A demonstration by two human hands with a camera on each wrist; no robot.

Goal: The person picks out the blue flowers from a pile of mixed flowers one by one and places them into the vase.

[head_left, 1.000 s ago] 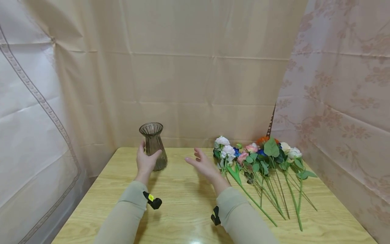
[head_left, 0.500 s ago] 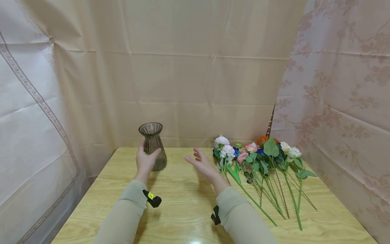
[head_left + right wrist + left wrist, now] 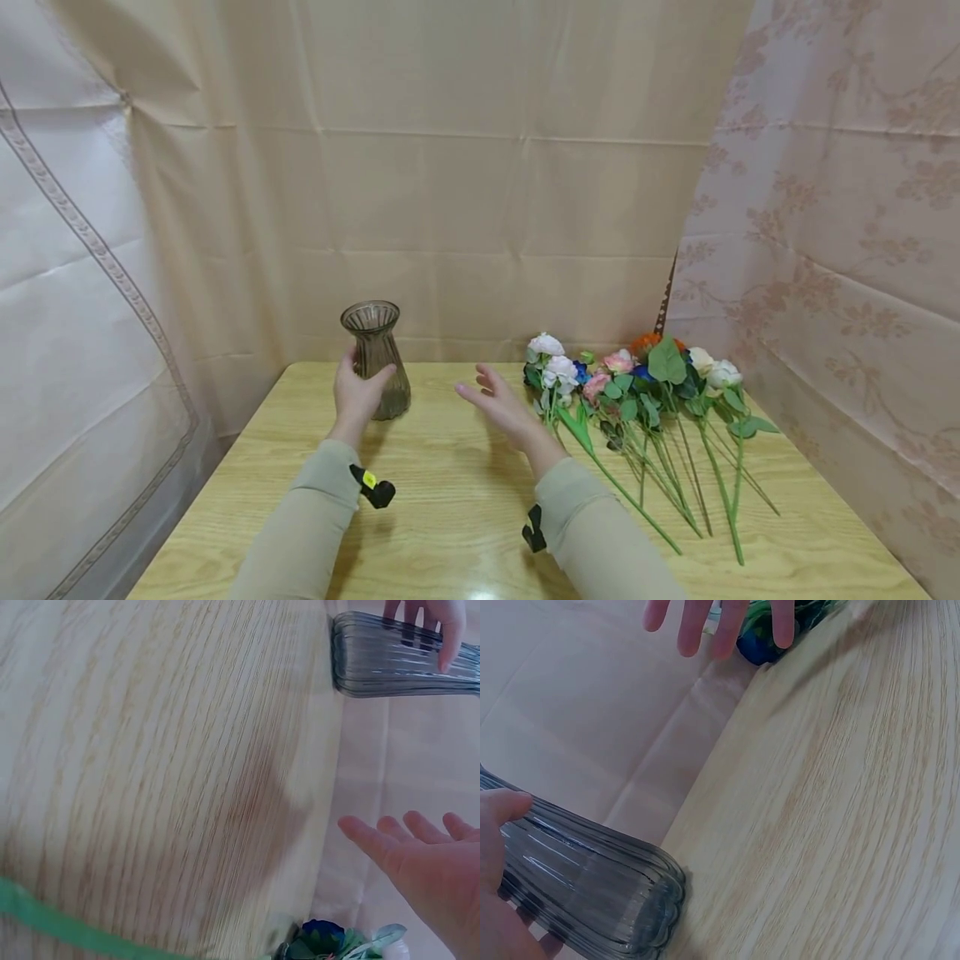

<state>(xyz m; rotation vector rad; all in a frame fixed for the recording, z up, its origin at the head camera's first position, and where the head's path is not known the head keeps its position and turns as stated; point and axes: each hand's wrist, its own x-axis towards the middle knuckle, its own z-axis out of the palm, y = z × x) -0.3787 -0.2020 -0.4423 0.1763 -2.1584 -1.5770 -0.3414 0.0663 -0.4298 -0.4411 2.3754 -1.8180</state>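
Observation:
A ribbed, smoky glass vase (image 3: 386, 358) with a flared rim stands upright near the table's back edge. My left hand (image 3: 358, 400) grips its waist from the left, thumb across the front and fingers behind the glass. In the left wrist view the vase (image 3: 592, 877) shows through as hollow, and the thumb lies along its side. My right hand (image 3: 508, 410) hovers over the table between vase and flowers, holding nothing. The right wrist view has that hand (image 3: 431, 874) with its fingers spread and relaxed. Beyond it, the left hand's fingers lie over the vase (image 3: 375, 660).
Several artificial flowers lie to the right, with white (image 3: 559, 372), pink (image 3: 597, 387) and orange blooms at the back. Their long green stems (image 3: 637, 507) point toward the front. The wooden table (image 3: 442, 533) ends at a beige curtain (image 3: 465, 192), with patterned cloth at the right.

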